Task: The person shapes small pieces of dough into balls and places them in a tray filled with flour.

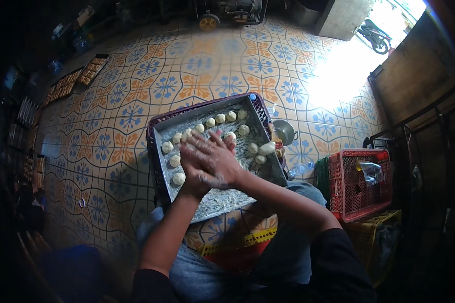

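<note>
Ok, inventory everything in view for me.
metal tray: one, grey, before the person
dough balls: over ten, cream, in tray
lattice crate: one, purple, under tray
wooden-handled tool: one, brown, tray's right rim
pot: one, silver, right of tray
plastic bottle: one, clear, near pot
red crate: one, red, right
plastic bag: one, clear, in red crate
yellow crate: one, yellow, near red crate
baking trays: at least two, dark, upper left
wheeled machine: one, dark, top centre
motorbike: one, dark, outdoors, upper right
floor tiles: many, cream-blue-orange, throughout
right hand: one, floured white, over tray
left hand: one, floured white, against right hand
</note>
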